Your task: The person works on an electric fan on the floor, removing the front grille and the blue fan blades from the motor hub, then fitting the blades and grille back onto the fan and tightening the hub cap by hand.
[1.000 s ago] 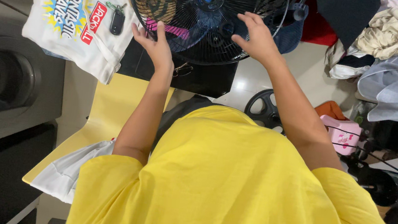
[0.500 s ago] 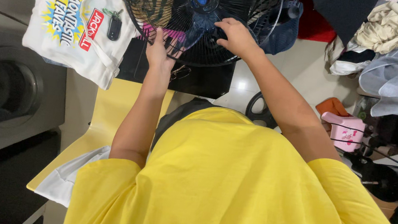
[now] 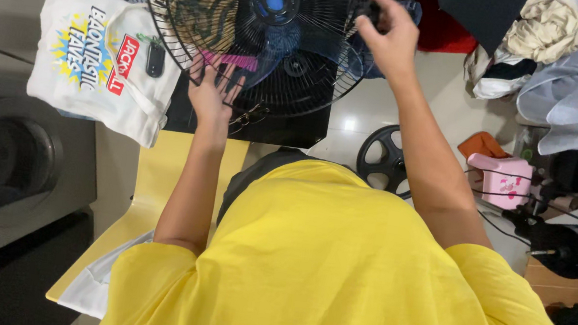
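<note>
Washing machine (image 3: 5, 172): sitting well left of the left fingers, round door facing up in view.
Fan guard (image 3: 261, 30): the round black wire grille with blue blades behind it is lying directly under both hands; it has come nearer and lower in view than a second ago.
White bag (image 3: 99, 62): hanging just left of the left fingers, printed and colourful.
Right hand (image 3: 391, 37): having travelled from the hub outward, its fingers are now pinching closed on the guard's right rim.
Left hand (image 3: 211, 92): fingers staying spread open, pressing flat against the lower left wires, steadying the guard.
</note>
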